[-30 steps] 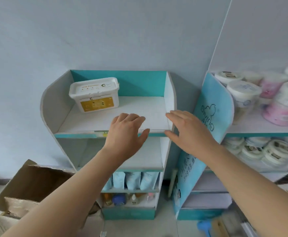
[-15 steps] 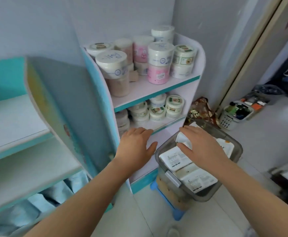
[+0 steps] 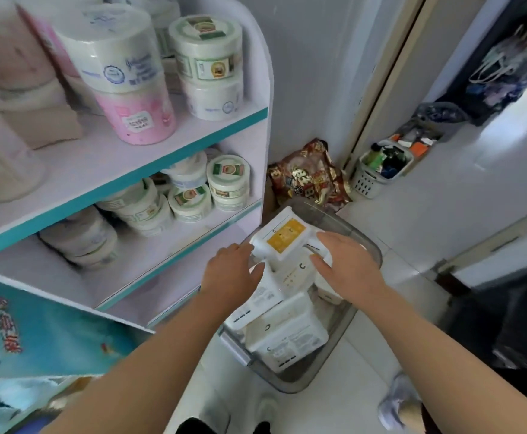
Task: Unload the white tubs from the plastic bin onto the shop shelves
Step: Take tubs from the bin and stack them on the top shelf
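Now both hands take one white tub from the top of the pile at the far end of the plastic bin: left hand and right hand press their fingers on opposite sides, probably so that it lifts level.

— What can't you make out?
— The jars at the shelf's left edge are blurred.
— And the bin?
— Its tubs lie under both wrists; label print too small.
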A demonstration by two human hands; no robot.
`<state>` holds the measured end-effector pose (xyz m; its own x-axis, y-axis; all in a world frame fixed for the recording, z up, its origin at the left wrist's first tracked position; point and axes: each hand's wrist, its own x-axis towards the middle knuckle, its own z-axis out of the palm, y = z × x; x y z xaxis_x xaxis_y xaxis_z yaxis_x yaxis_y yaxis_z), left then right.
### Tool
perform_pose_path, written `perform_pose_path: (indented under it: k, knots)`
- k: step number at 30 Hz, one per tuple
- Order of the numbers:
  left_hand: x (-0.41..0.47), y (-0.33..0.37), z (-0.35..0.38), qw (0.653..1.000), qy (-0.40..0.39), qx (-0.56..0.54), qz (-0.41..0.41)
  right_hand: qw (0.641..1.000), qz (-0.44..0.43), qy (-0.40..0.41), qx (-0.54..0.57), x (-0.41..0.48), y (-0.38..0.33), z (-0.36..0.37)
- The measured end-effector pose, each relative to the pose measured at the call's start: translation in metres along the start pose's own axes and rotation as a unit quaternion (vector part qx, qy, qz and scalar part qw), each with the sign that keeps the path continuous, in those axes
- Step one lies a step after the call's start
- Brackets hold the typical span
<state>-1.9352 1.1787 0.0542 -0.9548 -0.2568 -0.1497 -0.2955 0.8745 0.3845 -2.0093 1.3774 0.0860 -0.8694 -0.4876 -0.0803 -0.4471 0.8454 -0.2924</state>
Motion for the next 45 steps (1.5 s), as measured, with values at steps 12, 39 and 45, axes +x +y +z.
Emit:
perform_pose_path:
  k: [12,39,45]
  knots:
    - [0.114,-0.020,0.067,0.981,-0.110,-0.110,-0.117,0.995,0.061,-0.076,0.028,0.133,0.038,0.070]
    - [0.148,0.038,0.117,0.865,0.023,-0.307,-0.396,0.958,0.014,-0.150,0.245,0.208,0.127,0.122]
    - [0.097,0.059,0.061,0.882,0.093,-0.311,-0.340,0.955,-0.041,-0.083,0.283,0.163,0.111,0.058]
